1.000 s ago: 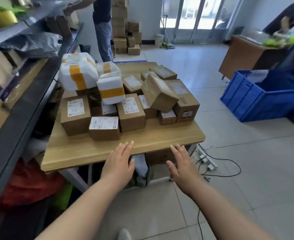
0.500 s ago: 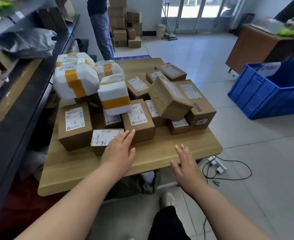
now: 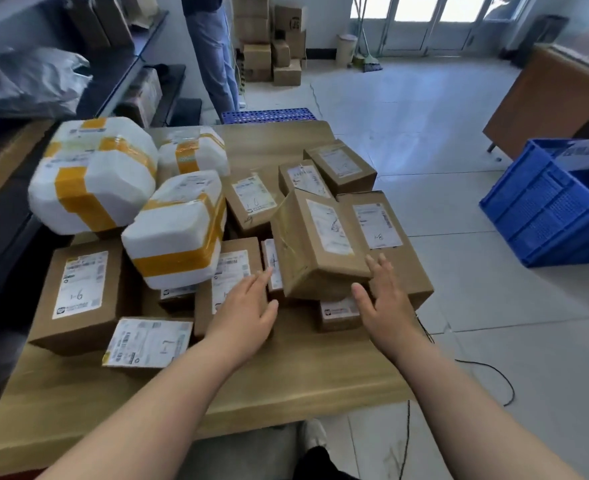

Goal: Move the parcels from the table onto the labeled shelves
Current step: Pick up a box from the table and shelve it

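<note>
Tiled room, wooden table (image 3: 296,386) up close, heaped with parcels (image 3: 251,199): brown labelled boxes (image 3: 78,292) in the middle and right, white foam ones (image 3: 92,174) in yellow tape far left, dark shelves (image 3: 113,74) along the left side. Left hand (image 3: 244,313) is flat, fingers straight and close together, lying over a labelled brown box (image 3: 232,268) mid-pile, fingertips just beside the near left corner of the tilted box (image 3: 321,244) leaning on the others. Right hand (image 3: 386,303) has fingers fanned out at that box's near right corner, thumb by its near face; neither hand grips anything, can't tell if they're actually touching it.
</note>
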